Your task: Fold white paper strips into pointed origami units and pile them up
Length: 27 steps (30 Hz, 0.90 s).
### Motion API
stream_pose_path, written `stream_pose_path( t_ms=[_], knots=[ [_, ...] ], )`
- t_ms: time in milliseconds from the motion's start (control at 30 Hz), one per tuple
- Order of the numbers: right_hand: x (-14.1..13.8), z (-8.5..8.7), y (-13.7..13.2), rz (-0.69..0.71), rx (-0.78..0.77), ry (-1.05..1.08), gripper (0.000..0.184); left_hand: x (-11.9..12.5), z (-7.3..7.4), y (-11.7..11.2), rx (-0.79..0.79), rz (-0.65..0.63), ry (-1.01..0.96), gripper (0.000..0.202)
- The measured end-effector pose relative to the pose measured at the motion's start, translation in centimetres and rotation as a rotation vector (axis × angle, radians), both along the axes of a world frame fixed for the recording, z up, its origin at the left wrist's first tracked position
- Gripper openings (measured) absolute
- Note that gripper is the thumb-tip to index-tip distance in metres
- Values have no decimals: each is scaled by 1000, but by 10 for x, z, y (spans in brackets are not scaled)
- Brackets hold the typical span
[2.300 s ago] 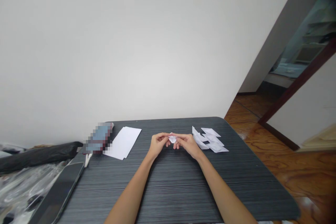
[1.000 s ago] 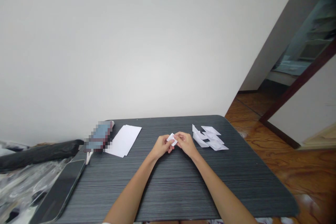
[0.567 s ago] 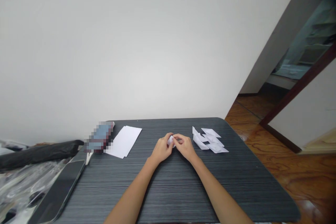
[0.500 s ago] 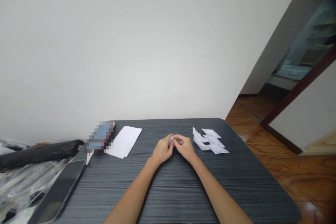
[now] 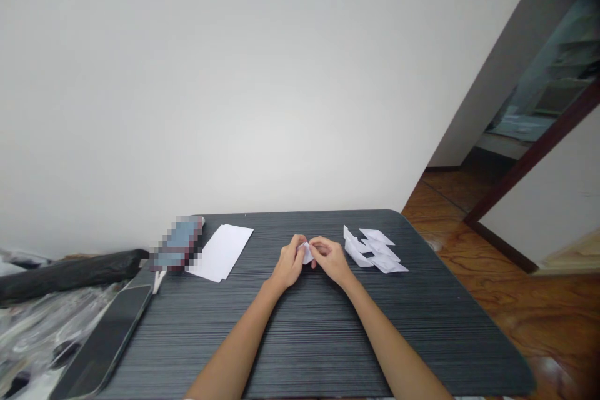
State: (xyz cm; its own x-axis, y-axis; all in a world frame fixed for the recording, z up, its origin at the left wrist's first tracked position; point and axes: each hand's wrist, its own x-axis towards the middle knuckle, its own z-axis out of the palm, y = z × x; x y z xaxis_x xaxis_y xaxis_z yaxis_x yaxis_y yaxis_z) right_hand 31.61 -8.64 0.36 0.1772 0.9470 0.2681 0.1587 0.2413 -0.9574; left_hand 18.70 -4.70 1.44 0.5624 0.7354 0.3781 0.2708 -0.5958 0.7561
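Between my two hands, over the middle of the dark table (image 5: 300, 337), is a small folded white paper (image 5: 307, 254). My left hand (image 5: 289, 262) pinches its left side, thumb toward me. My right hand (image 5: 330, 259) grips the right side with thumb and fingers closed. The fingers cover much of the paper, so its full shape is hidden. Just right of my right hand lie several folded white paper boats (image 5: 375, 251), close together and partly overlapping. Flat white paper sheets (image 5: 224, 253) lie stacked to the left of my left hand.
A pixelated blue and dark red item (image 5: 180, 244) lies at the table's back left, beside the sheets. A smartphone (image 5: 105, 337) rests along the left edge. Beyond that edge are a long black roll (image 5: 70, 276) and clear plastic wrapping (image 5: 56, 319). A white wall (image 5: 262, 106) stands behind.
My fingers have shifted on the folded paper, and more of its white surface now shows between them. The boats, sheets and phone stay where they were.
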Motion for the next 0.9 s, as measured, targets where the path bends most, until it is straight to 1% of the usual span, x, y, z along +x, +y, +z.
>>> stream_pose_path(
  t_ms=[167,300,400,533,633,733,867,900],
  knots=[
    [3,4,-4,-22,21,-134,13,0,0,1,-41,-27,-37,21],
    [6,6,-6,-36,51,-192,11,-2,0,5,-5,-63,-35,27],
    [10,7,-6,-53,77,-212,10,-6,3,9,1,-92,-33,27],
    [16,10,-7,-24,125,-251,15,-13,7,11,-91,-215,-45,22],
    [20,13,-9,-28,178,-322,19,-16,5,13,-130,-291,-51,30],
    [24,16,-12,-10,214,-414,19,-17,4,14,-76,-281,-23,31],
    [27,17,-16,87,197,-490,31,-19,7,16,61,-247,30,28],
    [27,17,-16,102,191,-503,31,-19,8,16,92,-248,38,29]
  ],
)
